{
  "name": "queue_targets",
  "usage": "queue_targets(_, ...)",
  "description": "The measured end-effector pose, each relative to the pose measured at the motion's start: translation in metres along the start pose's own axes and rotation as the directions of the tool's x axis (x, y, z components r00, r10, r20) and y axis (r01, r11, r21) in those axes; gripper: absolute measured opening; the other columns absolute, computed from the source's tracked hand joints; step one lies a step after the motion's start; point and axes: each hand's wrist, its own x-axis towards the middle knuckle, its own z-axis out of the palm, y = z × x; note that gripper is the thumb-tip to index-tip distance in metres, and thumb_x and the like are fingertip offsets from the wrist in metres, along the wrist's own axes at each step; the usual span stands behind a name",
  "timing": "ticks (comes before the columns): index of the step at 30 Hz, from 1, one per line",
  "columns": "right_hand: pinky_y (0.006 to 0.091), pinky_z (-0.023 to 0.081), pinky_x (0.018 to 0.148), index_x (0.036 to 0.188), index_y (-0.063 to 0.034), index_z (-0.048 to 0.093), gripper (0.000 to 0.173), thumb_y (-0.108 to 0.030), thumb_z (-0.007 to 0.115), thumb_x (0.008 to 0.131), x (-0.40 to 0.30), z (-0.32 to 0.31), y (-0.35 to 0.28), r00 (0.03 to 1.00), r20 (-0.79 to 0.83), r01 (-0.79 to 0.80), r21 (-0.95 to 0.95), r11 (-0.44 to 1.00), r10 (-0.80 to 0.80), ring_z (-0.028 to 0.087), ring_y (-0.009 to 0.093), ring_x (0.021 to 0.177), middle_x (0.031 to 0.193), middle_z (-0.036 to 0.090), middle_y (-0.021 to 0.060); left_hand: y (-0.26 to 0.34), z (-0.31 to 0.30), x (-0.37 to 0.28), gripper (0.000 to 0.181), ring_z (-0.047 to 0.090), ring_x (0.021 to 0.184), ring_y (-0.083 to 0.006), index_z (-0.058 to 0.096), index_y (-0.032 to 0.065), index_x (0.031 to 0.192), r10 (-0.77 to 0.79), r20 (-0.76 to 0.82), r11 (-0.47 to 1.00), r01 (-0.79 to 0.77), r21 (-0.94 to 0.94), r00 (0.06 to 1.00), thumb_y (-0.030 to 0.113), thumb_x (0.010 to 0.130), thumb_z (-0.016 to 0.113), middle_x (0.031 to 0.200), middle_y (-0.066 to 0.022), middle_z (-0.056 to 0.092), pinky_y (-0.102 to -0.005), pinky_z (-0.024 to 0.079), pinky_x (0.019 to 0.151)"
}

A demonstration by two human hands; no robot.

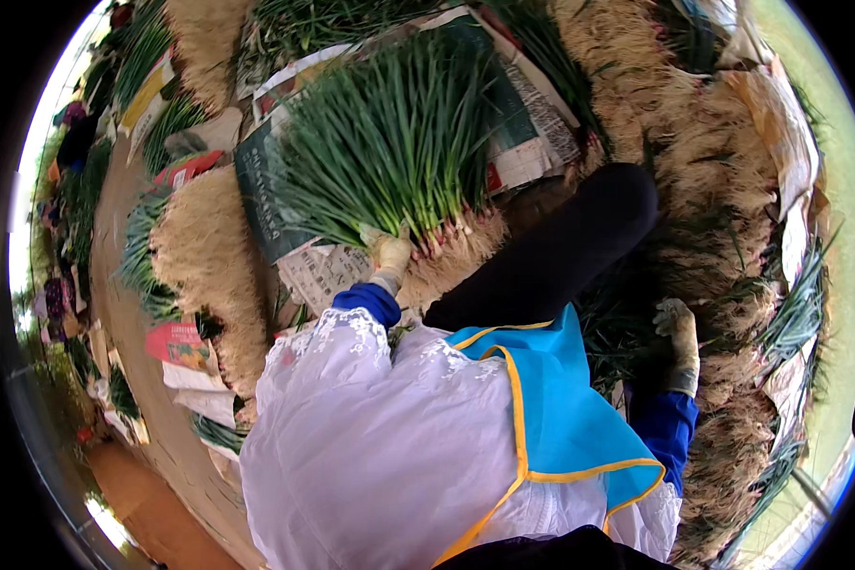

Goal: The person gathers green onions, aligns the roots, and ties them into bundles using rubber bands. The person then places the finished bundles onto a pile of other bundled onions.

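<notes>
My left hand (387, 254), in a pale work glove, lies at the root end of a spread of green onions (406, 135). Its fingers are on the lower stalks at the near left edge; whether they grip any, I cannot tell. The onions rest on printed paper sheets (263, 185), green tops pointing away, reddish bulbs and tan roots towards me. Off to the right, my right hand (675, 318), gloved too, is raised over dark leaves beside the long pile of rooted onions (727, 285). Its fingers are slightly curled, with nothing visible in them.
A bent leg in black (548, 249) lies between my hands. Another onion pile (206, 249), roots up, stands on the left with a red printed paper (182, 345). Beyond it runs a brown floor strip (125, 285). People (60, 299) and more greens are at the far left.
</notes>
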Motion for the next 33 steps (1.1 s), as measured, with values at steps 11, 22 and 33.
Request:
queue_targets(11, 0.0352, 0.045, 0.083, 0.112, -0.0129, 0.058, 0.04, -0.016, 0.061, 0.072, -0.045, 0.023, 0.015, 0.978, 0.067, -0.11, -0.637, 0.763, 0.196, 0.059, 0.031, 0.092, 0.097, 0.063, 0.0151, 0.004, -0.033, 0.016, 0.045, 0.057, 0.088, -0.031, 0.044, -0.0029, 0.112, -0.247, 0.323, 0.938, 0.309, -0.158, 0.914, 0.02, 0.077, 0.061, 0.102, -0.0191, 0.055, -0.0384, 0.049, 0.074)
queue_targets(22, 0.0413, 0.046, 0.081, 0.109, -0.0073, 0.056, 0.043, -0.037, 0.059, 0.078, -0.104, -0.192, -0.001, 0.399, -0.917, -0.57, -0.231, 0.788, 0.02, 0.059, 0.03, 0.096, 0.103, 0.06, 0.0172, 0.228, -0.06, -0.057, 0.067, 0.047, 0.109, -0.0315, 0.033, -0.0052, 0.129, 0.692, -0.257, 0.718, -0.604, 0.347, 0.675, 0.009, 0.073, 0.067, 0.127, -0.0231, 0.04, -0.0358, 0.037, 0.096)
queue_targets(33, 0.0394, 0.046, 0.077, 0.096, -0.0077, 0.064, 0.037, -0.04, 0.055, 0.082, -0.085, -0.057, -0.038, 0.595, -0.803, 0.011, -0.037, 0.999, -0.037, 0.061, 0.033, 0.085, 0.084, 0.064, 0.0179, 0.413, 0.24, -0.42, 0.033, 0.058, 0.069, -0.0126, 0.059, 0.0051, 0.109, 0.15, 0.984, 0.859, -0.479, -0.177, -0.095, 0.03, 0.088, 0.051, 0.093, -0.0047, 0.064, -0.0241, 0.047, 0.068)
